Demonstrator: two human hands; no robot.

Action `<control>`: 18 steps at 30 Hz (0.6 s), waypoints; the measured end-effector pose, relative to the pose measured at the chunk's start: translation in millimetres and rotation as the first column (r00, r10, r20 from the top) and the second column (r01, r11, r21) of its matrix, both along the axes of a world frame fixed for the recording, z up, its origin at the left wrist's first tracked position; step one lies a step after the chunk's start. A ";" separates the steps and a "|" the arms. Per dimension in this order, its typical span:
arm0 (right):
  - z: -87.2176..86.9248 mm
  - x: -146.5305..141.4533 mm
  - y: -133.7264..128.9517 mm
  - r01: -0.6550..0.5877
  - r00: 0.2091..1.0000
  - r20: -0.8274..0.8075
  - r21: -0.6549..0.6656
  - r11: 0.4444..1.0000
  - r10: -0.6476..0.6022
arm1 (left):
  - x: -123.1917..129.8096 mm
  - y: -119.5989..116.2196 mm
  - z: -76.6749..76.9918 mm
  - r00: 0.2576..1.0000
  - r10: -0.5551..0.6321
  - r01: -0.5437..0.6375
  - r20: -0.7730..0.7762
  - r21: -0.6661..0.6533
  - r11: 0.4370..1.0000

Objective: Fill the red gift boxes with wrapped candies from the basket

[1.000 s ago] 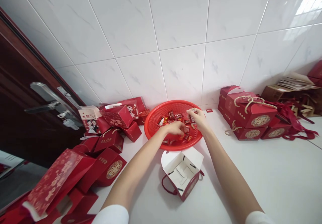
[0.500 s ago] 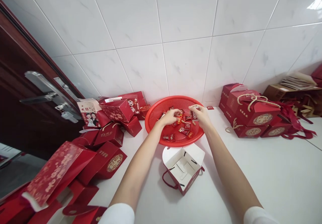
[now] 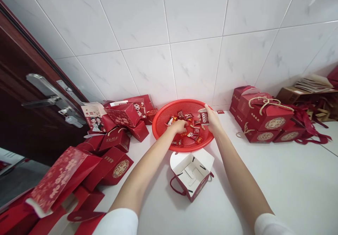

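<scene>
Moved since the earlier frame: the left hand, drawn a little towards the near side of the red basket; the red packet, turned so that its printed face is shown. The packet is gripped in the right hand, over the basket's right side. The left hand's fingers are lowered among the wrapped sweets inside the basket; whether anything is grasped cannot be told.

Handling, as judged: the packet is best held lightly, without crushing; sweets are best picked out singly, with the basket's rim left unpressed.

Surroundings: an open box, white inside, is set just in front of the basket. Both are stood on a white table. Red cartons are heaped left of the basket; corded boxes are stacked to its right, with ribbons beyond. Behind the basket, a tiled wall; far left of it, a dark door fitted with a lever handle.
</scene>
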State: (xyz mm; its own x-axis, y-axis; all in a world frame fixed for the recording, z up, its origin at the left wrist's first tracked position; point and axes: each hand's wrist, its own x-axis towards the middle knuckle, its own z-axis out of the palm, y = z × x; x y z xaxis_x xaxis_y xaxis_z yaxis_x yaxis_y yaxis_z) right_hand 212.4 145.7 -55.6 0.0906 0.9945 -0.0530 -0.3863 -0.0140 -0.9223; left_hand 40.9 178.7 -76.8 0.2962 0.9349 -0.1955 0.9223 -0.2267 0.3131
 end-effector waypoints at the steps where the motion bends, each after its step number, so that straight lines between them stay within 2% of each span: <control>1: -0.1 0.2 0.2 -0.005 1.000 -0.011 -0.001 1.000 0.005 | 1.5 0.0 -0.5 1.000 0.004 -0.004 -0.007 0.002 1.000; 5: 2.2 0.4 -1.9 -0.018 0.999 -0.031 -0.001 1.000 0.018 | 3.7 0.3 2.1 0.999 0.024 -0.026 0.036 0.051 0.998; 13: 2.0 0.6 -3.1 -0.029 1.000 -0.007 0.048 0.998 0.029 | 0.8 1.0 14.2 0.954 0.052 -0.124 0.295 0.233 0.964; 15: -0.4 0.5 -2.1 -0.038 0.999 0.007 0.067 0.997 0.038 | 1.7 0.9 13.9 0.895 0.009 -0.125 0.445 0.233 0.964; 18: -3.9 0.6 -1.1 -0.054 0.998 0.046 0.082 0.995 0.050 | 4.4 0.9 12.2 0.725 -0.092 -0.058 0.683 0.194 0.979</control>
State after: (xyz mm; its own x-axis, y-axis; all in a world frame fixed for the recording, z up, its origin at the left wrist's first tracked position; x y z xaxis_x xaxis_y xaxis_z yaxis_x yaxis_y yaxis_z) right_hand 212.9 144.6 -59.5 0.0390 0.9987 0.0333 -0.3462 0.0448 -0.9371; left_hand 45.3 179.6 -64.6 0.2943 0.9236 0.2458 0.4665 -0.3632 0.8065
